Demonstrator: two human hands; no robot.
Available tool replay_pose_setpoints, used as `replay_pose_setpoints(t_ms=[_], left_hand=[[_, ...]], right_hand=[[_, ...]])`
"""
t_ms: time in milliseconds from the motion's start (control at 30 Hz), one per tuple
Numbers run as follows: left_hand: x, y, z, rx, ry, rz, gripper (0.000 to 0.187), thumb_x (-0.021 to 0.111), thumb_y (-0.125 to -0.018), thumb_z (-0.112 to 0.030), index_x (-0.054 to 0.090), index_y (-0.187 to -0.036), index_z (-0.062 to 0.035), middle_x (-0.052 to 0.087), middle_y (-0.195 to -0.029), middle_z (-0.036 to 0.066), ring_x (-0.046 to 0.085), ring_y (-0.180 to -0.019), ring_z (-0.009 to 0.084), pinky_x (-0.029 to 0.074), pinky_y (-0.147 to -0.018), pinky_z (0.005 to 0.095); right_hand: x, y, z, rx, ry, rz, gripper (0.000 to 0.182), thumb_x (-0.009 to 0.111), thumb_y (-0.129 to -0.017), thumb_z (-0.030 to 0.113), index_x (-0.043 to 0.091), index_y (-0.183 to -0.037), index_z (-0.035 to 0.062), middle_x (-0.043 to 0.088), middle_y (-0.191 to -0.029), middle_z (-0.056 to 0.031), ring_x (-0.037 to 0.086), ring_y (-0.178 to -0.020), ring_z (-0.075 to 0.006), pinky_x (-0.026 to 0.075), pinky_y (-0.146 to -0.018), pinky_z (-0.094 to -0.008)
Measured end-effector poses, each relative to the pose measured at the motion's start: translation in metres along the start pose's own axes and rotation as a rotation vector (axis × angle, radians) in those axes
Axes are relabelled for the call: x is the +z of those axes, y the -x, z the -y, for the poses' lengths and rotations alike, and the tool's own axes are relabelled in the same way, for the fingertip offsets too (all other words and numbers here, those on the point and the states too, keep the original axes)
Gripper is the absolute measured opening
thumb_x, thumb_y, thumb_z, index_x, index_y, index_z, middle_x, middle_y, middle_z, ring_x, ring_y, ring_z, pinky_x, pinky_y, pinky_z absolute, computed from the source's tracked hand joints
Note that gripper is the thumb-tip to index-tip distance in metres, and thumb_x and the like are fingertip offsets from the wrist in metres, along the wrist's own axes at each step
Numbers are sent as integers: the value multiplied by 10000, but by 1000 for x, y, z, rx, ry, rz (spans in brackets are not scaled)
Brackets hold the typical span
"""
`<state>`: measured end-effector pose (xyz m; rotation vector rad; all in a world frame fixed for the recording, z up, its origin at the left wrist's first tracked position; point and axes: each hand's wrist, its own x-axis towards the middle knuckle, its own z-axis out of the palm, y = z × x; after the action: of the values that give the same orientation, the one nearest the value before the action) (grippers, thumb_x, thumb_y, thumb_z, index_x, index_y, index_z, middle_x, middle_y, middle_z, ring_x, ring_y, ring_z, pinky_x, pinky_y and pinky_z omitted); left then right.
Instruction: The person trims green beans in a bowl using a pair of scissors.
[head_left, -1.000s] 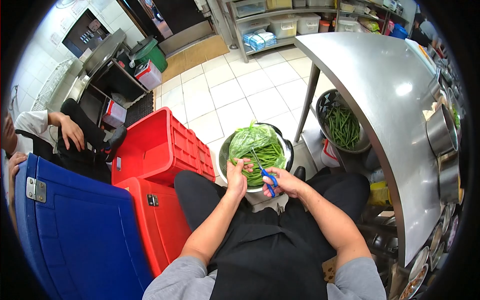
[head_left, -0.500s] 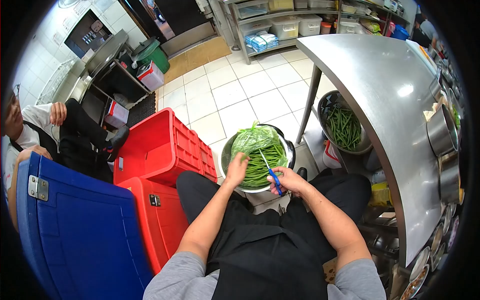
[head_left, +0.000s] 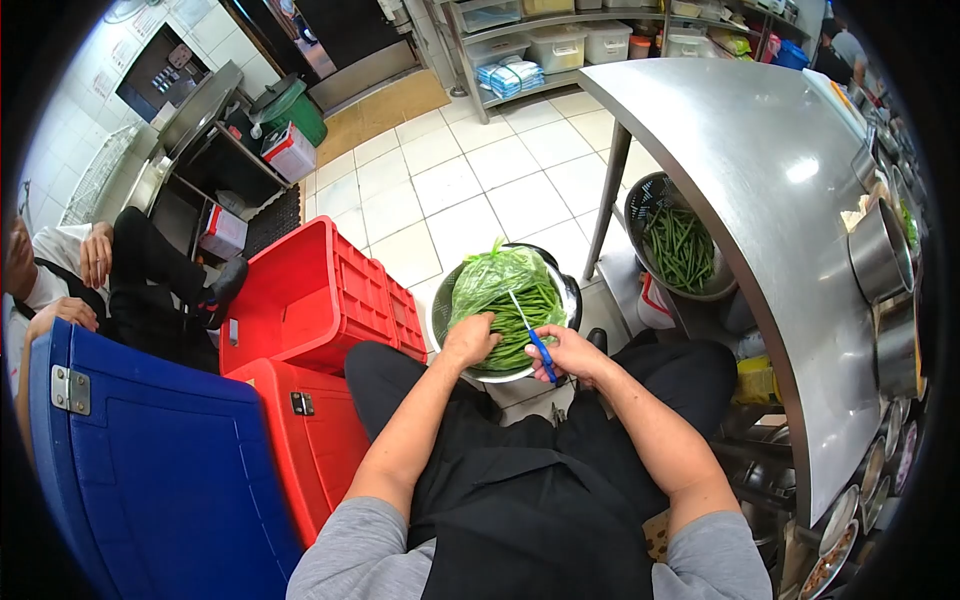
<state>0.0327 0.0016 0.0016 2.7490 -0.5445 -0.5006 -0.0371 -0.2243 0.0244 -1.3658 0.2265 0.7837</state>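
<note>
Between my knees sits a round metal bowl [head_left: 574, 303] heaped with long green beans [head_left: 535, 318]. A clear plastic bag [head_left: 492, 281] lies bunched over the beans at the far left of the heap. My left hand [head_left: 470, 342] is at the near left of the heap, its fingers curled down into the beans, with the fingertips partly hidden. In my right hand [head_left: 568, 354] is a pair of scissors [head_left: 541, 352] with blue handles, gripped at the handles. Their metal blades point up and left over the beans, close to the bag.
More green beans fill a dark colander [head_left: 655, 188] under the steel table [head_left: 730, 120] at right. Red crates [head_left: 335, 290] and a blue box lid [head_left: 160, 440] stand at left. Beyond them sits another person [head_left: 75, 265]. Shelves with tubs [head_left: 557, 52] line the back.
My left hand has come down from beside the bag into the beans. The scissors stay in my right hand over the bowl. The view has shifted slightly.
</note>
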Motion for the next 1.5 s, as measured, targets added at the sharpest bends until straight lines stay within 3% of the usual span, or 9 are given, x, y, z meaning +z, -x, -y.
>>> replay_pose_setpoints(t_ms=[200,300,367,433,533,600,733,1033,1500], left_hand=[[-9,11,18,-1,237,-106,330,678,-841,-285,633,-1008,-5,665,-960,262,637,-963,415,496,-836,491],[14,11,39,12,350,-287,422,711,-824,-278,643,-1109,26,665,-1019,274,647,-986,413,506,-857,451],[-1,24,23,20,494,-262,442,712,-832,-261,635,-1112,73,682,-1020,252,662,-972,357,500,-880,402],[21,18,39,8,604,-302,419,720,-830,-219,632,-1109,81,688,-1042,211,655,-967,297,499,-861,377],[8,23,23,-4,812,-139,139,672,-841,-89,626,-907,25,636,-810,63,580,-751,144,475,-707,303],[5,25,18,-21,901,-80,127,685,-821,-66,606,-898,-1,595,-773,20,544,-720,115,464,-683,281],[9,19,28,48,883,-26,184,714,-810,-94,609,-929,-2,589,-799,19,559,-762,128,466,-701,285],[17,28,22,-92,1027,-213,195,749,-814,-82,605,-910,8,621,-799,34,563,-749,100,468,-688,263],[7,42,11,-1,964,-129,269,749,-808,-95,625,-1024,7,625,-903,19,571,-817,107,480,-768,266]], right_hand=[[-2,1,-2,-7,-18,-30,537,738,-884,276,473,-1278,27,656,-807,-99,668,-665,-165,560,-591,-300],[-2,-3,-7,-73,-58,-16,640,771,-854,285,448,-1335,13,646,-812,-95,636,-624,-155,544,-557,-293],[-2,-3,-8,-97,-45,-27,663,770,-855,279,438,-1366,18,648,-794,-91,638,-617,-158,542,-559,-298],[-2,0,-6,-105,-12,-26,576,764,-860,280,496,-1302,26,627,-755,-76,615,-563,-145,529,-525,-296],[-2,-3,-13,-110,-60,-25,487,753,-869,289,533,-1221,34,594,-704,-50,606,-551,-136,507,-479,-276],[-1,4,-9,-72,-33,-23,471,752,-870,295,540,-1203,37,585,-689,-40,602,-547,-132,500,-468,-268],[-3,8,-10,-64,-9,-1,535,755,-861,344,533,-1243,42,611,-743,-42,633,-585,-142,544,-522,-290],[1,13,0,15,-158,32,699,737,-846,470,443,-1313,40,654,-904,-147,689,-727,-208,584,-655,-307],[1,14,0,-18,-193,81,585,715,-888,387,459,-1277,33,662,-882,-126,697,-722,-197,581,-645,-305]])
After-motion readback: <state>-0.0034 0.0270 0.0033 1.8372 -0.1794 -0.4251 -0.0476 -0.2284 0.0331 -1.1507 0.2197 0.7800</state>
